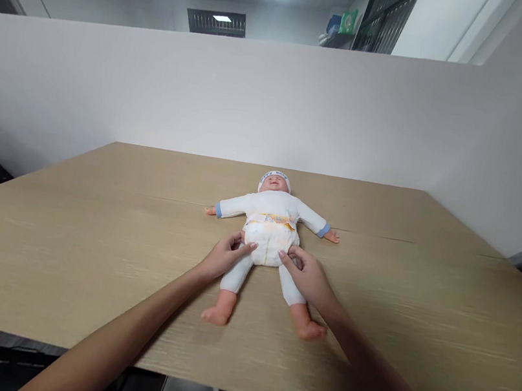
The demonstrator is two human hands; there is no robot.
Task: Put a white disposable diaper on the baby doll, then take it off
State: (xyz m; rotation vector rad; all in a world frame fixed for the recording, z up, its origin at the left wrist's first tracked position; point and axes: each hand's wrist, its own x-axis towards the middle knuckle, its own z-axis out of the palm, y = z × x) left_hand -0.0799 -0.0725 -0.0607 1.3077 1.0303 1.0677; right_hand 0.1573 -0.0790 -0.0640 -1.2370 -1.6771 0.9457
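A baby doll (272, 213) in a white suit and cap lies on its back on the wooden table (86, 248), arms spread, bare feet towards me. It wears a white diaper (267, 243) with a yellow band. My left hand (223, 256) pinches the diaper's edge at the doll's hip on the left. My right hand (307, 274) pinches the edge on the opposite side, over the doll's thigh. Both hands have fingers curled onto the diaper.
A white partition wall (159, 89) runs behind the table's far edge. The table's near edge crosses the bottom of the view. Dark gaps lie beyond the table at left and right.
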